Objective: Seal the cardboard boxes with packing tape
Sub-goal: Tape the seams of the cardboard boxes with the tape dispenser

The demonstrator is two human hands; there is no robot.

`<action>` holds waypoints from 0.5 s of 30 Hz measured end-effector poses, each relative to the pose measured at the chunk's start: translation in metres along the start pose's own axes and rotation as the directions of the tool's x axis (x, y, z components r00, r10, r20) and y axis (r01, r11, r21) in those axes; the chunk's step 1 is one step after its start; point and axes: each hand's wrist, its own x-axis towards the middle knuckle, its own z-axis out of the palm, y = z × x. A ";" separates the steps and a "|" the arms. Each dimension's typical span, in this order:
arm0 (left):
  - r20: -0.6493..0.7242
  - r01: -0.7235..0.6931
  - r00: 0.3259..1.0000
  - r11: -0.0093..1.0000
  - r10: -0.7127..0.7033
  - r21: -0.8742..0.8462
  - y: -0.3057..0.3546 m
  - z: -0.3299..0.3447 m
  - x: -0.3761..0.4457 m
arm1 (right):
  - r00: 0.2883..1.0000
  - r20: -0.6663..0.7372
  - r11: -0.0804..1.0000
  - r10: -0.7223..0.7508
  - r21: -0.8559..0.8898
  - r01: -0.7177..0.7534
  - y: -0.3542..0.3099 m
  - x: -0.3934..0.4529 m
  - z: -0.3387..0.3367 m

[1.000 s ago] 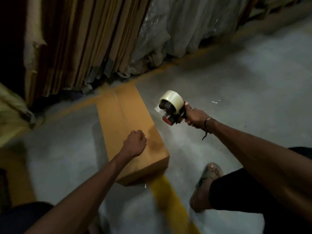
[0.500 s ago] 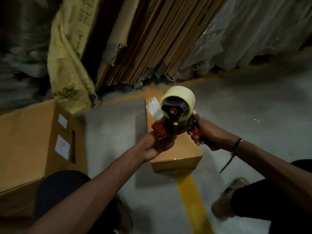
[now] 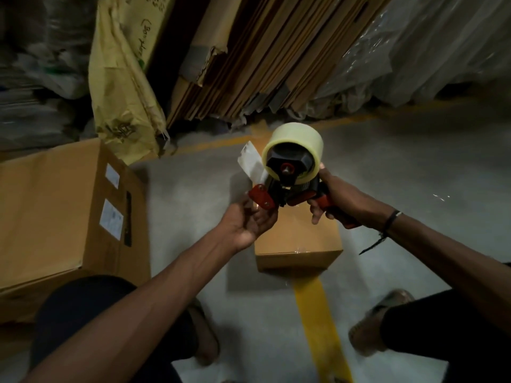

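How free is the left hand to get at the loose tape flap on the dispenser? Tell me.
Probably yes. The left hand is already at the red front end of the tape dispenser, and the loose tape flap sticks up just above it with nothing between. The right hand grips the handle, clear of that side.

My feed is dim and underexposed, with a dark vignette swallowing the far left corner and the near edges. The brightest patch is the grey floor (image 3: 414,172) on the right, so light seems to fall from above and to the right. The small box (image 3: 298,241) throws a soft shadow to its left and near side. Faint glints show on the plastic sheeting (image 3: 431,51) at far right. Wide-angle distortion bends the stacked cardboard sheets (image 3: 265,56) outward. The feet near the bottom look smeared, and fine detail is soft and grainy throughout.
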 end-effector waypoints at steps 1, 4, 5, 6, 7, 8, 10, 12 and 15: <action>0.001 -0.015 1.000 0.999 0.015 0.048 0.000 -0.001 0.002 | 1.000 0.003 1.000 0.002 -0.007 -0.002 0.000 0.002 0.000; -0.050 -0.096 0.993 0.963 0.112 0.251 -0.003 0.001 0.004 | 1.000 0.022 0.999 0.016 -0.045 -0.015 0.003 0.006 0.001; -0.073 -0.112 0.987 0.945 0.141 0.306 -0.005 0.000 0.006 | 0.999 0.028 0.998 0.015 -0.059 -0.013 0.004 0.007 0.001; -0.092 -0.127 0.981 0.923 0.171 0.363 -0.007 -0.001 0.009 | 1.000 0.029 0.997 0.008 -0.075 -0.005 0.006 0.008 0.001; -0.098 -0.144 0.975 0.902 0.200 0.406 -0.008 -0.003 0.012 | 1.000 0.022 0.996 -0.006 -0.093 0.008 0.009 0.009 0.001; -0.103 -0.166 0.966 0.878 0.236 0.449 -0.008 -0.007 0.015 | 1.000 0.011 0.994 -0.022 -0.104 0.023 0.011 0.010 0.002; -0.101 -0.220 0.944 0.827 0.314 0.517 -0.009 -0.012 0.021 | 0.999 -0.012 0.993 -0.043 -0.115 0.041 0.019 0.013 0.004; -0.113 -0.246 0.922 0.786 0.369 0.567 -0.010 -0.019 0.028 | 0.999 -0.003 0.992 -0.053 -0.119 0.052 0.030 0.018 0.007; -0.163 -0.198 0.909 0.742 0.384 0.640 -0.022 -0.036 0.045 | 0.999 0.041 0.989 -0.023 -0.146 0.028 0.047 0.022 0.009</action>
